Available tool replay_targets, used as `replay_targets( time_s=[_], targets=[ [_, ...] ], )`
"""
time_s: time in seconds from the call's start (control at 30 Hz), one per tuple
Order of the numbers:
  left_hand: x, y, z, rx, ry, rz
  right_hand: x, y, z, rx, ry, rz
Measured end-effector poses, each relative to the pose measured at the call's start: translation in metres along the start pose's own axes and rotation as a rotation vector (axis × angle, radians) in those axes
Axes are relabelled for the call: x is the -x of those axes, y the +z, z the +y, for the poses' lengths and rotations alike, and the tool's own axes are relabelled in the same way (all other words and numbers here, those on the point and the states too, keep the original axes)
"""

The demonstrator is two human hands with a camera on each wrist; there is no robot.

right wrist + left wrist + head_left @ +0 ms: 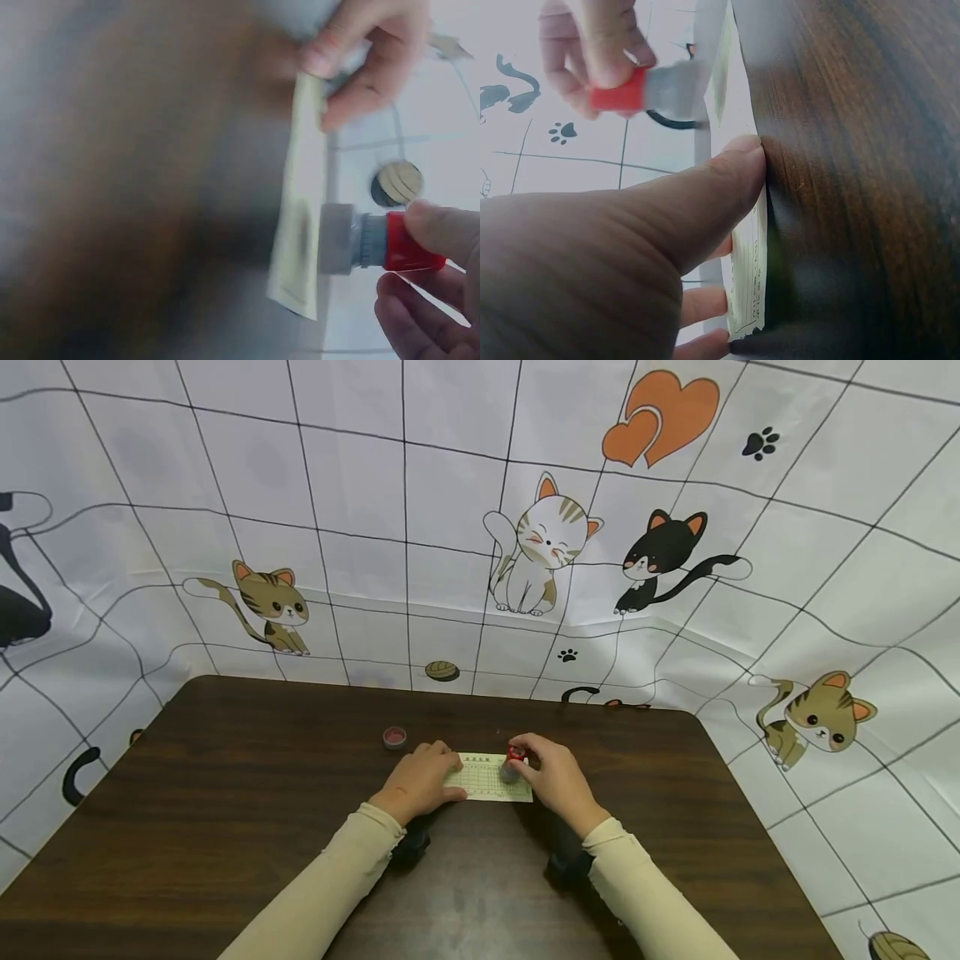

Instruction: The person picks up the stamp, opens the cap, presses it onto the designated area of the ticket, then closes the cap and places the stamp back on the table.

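A pale yellow printed form (480,781) with a ruled grid lies on the dark wooden table. My left hand (422,781) presses on its left end, the thumb (739,169) at the near edge and the other fingers toward the far edge. In my right hand (553,777) is a small stamp with a red handle (409,241) and a translucent grey round body (337,238), pinched between thumb and fingers. The stamp stands upright close over the right part of the form, its face toward the paper.
A small round cap (394,738), reddish inside, sits on the table (225,810) beyond my left hand. Behind the table hangs a white sheet (360,552) with a grid and cartoon cats. Dark wrist devices (567,867) show under both forearms.
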State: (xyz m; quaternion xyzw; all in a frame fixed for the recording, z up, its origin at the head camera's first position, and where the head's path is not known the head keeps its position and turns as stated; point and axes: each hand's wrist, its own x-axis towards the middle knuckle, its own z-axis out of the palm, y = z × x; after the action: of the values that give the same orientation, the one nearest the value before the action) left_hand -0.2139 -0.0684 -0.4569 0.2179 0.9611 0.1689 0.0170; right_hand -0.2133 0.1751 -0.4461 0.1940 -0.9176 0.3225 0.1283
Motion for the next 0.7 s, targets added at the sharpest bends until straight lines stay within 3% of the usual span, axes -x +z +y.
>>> replay_targets(
  time_s=[0.2,0.37,0.7],
  targets=[
    [0.0,0.001,-0.003,0.011,0.011,0.012,-0.016,-0.016,0.01,-0.173,0.08,0.127],
    [0.002,0.0,-0.002,-0.003,0.031,0.031,-0.024,-0.028,0.02,-0.244,0.123,0.184],
    [0.002,0.002,-0.005,-0.021,0.045,0.033,-0.016,-0.039,0.041,-0.387,0.182,0.277]
  ],
)
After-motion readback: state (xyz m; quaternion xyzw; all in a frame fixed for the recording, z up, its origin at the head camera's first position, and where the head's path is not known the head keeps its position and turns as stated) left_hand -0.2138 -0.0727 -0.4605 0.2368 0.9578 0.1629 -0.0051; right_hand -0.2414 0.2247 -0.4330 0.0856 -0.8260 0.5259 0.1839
